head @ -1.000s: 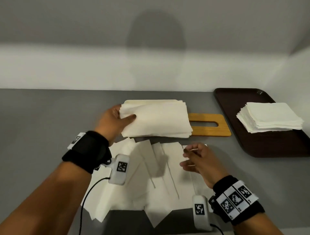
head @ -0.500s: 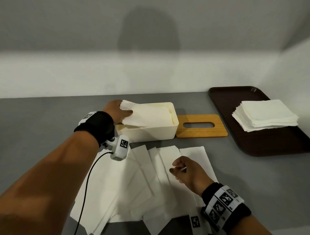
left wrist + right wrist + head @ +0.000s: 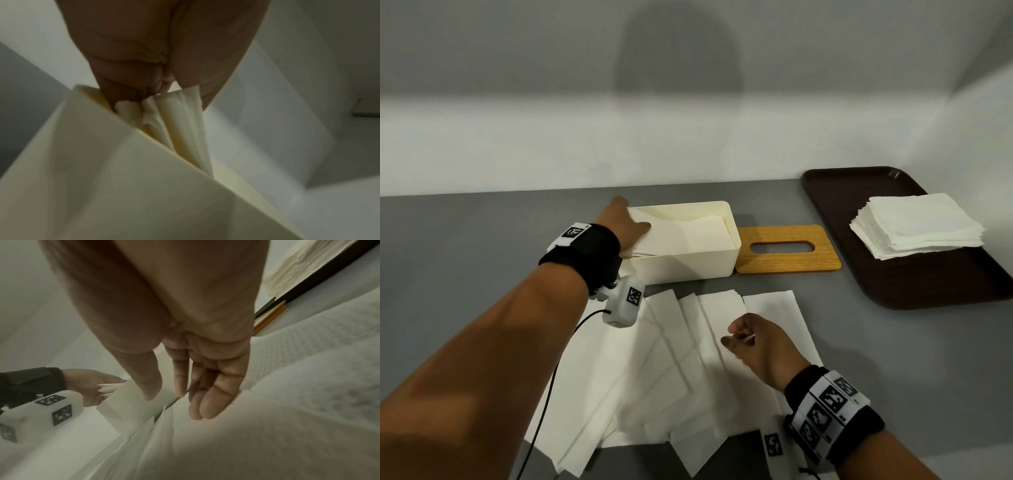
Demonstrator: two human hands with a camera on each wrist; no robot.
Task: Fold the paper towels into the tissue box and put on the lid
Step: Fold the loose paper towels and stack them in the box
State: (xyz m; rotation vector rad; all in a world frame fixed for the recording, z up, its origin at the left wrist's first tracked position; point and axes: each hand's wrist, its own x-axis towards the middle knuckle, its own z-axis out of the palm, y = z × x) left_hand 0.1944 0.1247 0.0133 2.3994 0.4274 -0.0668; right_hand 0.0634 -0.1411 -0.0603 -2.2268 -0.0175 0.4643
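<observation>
At the far side of the grey table, the left hand pinches the near-left end of a folded stack of paper towels, thumb on top and fingers beneath, with the stack lying partly inside the cream tissue box. That end rides up over the box's left rim, while the other end sits lower inside. The box runs left to right, and the stack lies along it, so I judge the coming move depends on lowering the held end straight down within the left wall. The wooden lid lies flat just beside the box's right end, nearer the right hand. That hand hovers over the loose sheets spread in front of the box, fingers loosely bent and holding nothing. A brown tray at the right carries another stack. Hidden: how deep the towels sit and the left fingers under them.
</observation>
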